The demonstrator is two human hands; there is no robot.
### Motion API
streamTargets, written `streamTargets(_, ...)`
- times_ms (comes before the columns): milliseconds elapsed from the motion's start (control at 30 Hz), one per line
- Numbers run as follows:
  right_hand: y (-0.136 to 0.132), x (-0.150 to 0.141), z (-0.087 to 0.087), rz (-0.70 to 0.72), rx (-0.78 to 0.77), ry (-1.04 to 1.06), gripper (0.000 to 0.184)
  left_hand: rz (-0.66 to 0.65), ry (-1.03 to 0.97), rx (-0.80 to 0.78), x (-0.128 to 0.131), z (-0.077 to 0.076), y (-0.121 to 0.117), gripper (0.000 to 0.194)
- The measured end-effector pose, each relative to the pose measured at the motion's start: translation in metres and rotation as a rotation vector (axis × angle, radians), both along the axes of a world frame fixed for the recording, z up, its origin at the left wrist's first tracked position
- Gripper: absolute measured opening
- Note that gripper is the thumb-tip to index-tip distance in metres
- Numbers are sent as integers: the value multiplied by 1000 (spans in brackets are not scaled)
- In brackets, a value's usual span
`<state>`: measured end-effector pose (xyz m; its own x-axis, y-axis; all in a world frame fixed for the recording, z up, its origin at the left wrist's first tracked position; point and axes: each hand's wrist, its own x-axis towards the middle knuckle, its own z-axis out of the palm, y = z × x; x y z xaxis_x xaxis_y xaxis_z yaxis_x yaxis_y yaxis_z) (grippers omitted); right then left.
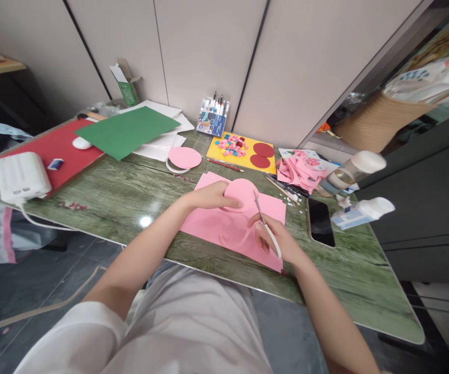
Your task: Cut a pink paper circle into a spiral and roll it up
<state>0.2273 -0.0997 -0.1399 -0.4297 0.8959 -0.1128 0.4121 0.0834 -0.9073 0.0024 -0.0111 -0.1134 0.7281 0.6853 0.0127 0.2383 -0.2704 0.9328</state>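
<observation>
Between the thumb and fingers of my left hand [214, 196] is a round pink paper circle [242, 191], raised over the pink paper sheets [199, 221]. White-handled scissors [268, 231] sit in my right hand [273, 235], their blades pointing away from me and touching the circle's right edge. A curved strip of pink paper [234, 236] lies on the sheets below the circle. Another pink circle [185, 157] rests on a white roll of tape [175, 167] farther back on the left.
A yellow sheet [243, 163] holds colourful pom-poms [232, 145] and dark red circles [262, 156]. Pink scraps [301, 171], a phone [320, 222] and bottles [364, 212] stand or lie on the right. Green paper [131, 130] and a white power bank [24, 176] are on the left.
</observation>
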Motion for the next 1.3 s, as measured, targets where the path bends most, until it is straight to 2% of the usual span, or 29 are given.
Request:
streamTargets(133, -1, -1, 0, 6, 21, -7, 28, 18, 2, 19, 0, 1, -1, 21)
streamTargets(700, -1, -3, -3, -10, 5, 14, 26, 56, 82, 54, -1, 0, 2, 21)
streamTargets(967, -1, -4, -5, -19, -5, 26, 25, 58, 57, 41, -2, 0, 4, 31)
streamTargets(1300, -1, -4, -6, 25, -6, 11, 26, 45, 210, 14, -5, 3, 2, 25)
